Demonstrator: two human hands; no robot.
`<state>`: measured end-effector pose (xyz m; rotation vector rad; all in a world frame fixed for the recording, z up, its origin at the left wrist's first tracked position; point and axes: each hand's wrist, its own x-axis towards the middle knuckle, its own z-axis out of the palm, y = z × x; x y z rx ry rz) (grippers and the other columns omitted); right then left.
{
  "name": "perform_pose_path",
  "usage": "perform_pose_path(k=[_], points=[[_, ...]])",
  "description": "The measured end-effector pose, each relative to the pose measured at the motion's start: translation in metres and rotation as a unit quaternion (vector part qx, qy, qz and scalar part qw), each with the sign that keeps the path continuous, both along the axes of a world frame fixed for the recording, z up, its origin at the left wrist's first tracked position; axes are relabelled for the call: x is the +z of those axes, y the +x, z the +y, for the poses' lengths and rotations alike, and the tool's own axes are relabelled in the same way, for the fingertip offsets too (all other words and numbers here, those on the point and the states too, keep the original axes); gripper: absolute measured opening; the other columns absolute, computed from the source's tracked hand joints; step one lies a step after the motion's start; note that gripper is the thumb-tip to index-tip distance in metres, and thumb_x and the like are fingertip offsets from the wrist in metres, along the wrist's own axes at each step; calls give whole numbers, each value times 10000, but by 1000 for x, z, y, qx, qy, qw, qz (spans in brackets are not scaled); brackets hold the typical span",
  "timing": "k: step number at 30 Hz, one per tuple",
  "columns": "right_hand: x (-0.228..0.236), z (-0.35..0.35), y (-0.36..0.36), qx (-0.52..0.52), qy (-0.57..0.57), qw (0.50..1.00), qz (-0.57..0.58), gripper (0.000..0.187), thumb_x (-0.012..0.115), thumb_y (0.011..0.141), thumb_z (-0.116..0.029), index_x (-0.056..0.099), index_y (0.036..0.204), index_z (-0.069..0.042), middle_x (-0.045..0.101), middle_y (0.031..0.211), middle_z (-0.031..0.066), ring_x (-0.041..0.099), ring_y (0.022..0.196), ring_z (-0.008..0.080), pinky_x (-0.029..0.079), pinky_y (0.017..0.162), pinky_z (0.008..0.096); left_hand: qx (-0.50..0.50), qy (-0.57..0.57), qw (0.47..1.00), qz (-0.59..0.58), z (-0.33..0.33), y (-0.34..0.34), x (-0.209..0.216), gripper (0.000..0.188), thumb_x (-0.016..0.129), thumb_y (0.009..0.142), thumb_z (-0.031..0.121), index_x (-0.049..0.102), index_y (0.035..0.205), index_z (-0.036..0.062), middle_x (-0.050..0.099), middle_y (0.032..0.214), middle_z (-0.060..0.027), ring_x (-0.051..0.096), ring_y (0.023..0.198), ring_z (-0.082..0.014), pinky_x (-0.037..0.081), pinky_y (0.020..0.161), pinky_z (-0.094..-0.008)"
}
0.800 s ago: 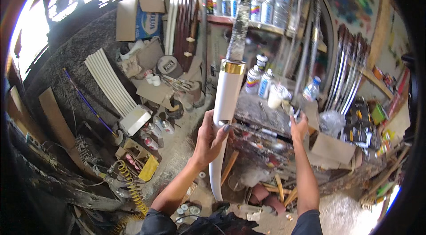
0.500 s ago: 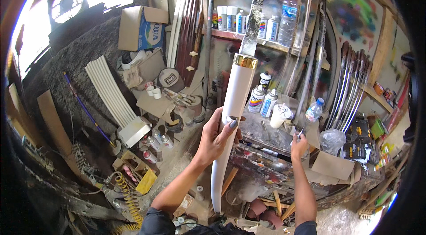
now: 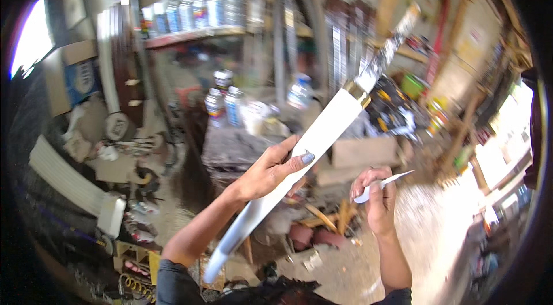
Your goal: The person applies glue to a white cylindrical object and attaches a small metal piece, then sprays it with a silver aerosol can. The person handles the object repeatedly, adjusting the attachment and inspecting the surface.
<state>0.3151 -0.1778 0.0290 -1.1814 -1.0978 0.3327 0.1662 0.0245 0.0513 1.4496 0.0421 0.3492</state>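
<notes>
My left hand (image 3: 271,172) is wrapped around a long white curved piece (image 3: 328,126), which slants from lower left to upper right. A gold band (image 3: 357,93) rings its upper end, and a silvery, stained strip (image 3: 386,54) sticks out beyond the band. The lower end of the piece tapers off near my left arm. To the right, apart from it, my right hand (image 3: 380,204) pinches a small thin white piece with a pointed tip (image 3: 394,178). Motion blurs the view, and the kind of this small piece cannot be made out.
Behind is a workbench (image 3: 230,146) with spray cans (image 3: 233,103), a white cup (image 3: 253,116) and a plastic bottle (image 3: 299,91). More cans line a shelf (image 3: 196,37) above. A cardboard piece (image 3: 366,152) lies right of the bench, and wood scraps (image 3: 340,215) lie below.
My view has swung to the right. The white piece has tilted from nearly upright to slanting right, still in my left hand. My right hand has come away from the bench, lifting the small white piece.
</notes>
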Motion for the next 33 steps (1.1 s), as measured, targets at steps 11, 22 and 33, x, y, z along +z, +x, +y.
perform_pose_path(k=[11, 22, 33], points=[[-5, -153, 15, -85, -320, 935, -127, 459, 738, 816, -66, 637, 1260, -123, 530, 682, -1, 431, 610, 65, 364, 536, 229, -304, 67, 912, 268, -137, 88, -54, 356, 551, 977, 351, 586, 1106, 21, 652, 853, -51, 582, 629, -106, 492, 502, -263], [-104, -159, -13, -31, -88, 944, 317, 378, 405, 985, -441, 458, 1148, -104, 468, 857, 17, 412, 685, 96, 328, 528, 216, 240, 323, 914, -46, -89, -36, 14, 385, 498, 994, 312, 529, 1196, -14, 641, 842, -111, 640, 694, -161, 538, 593, -289], [-190, 84, 55, 42, -114, 991, -56, 471, 529, 996, -313, 434, 1337, -2, 594, 1189, 143, 588, 1046, 268, 444, 922, 360, 736, 215, 625, -148, -226, -255, -24, 473, 496, 984, 304, 377, 1322, -4, 576, 1111, -226, 651, 765, -240, 558, 563, -319]])
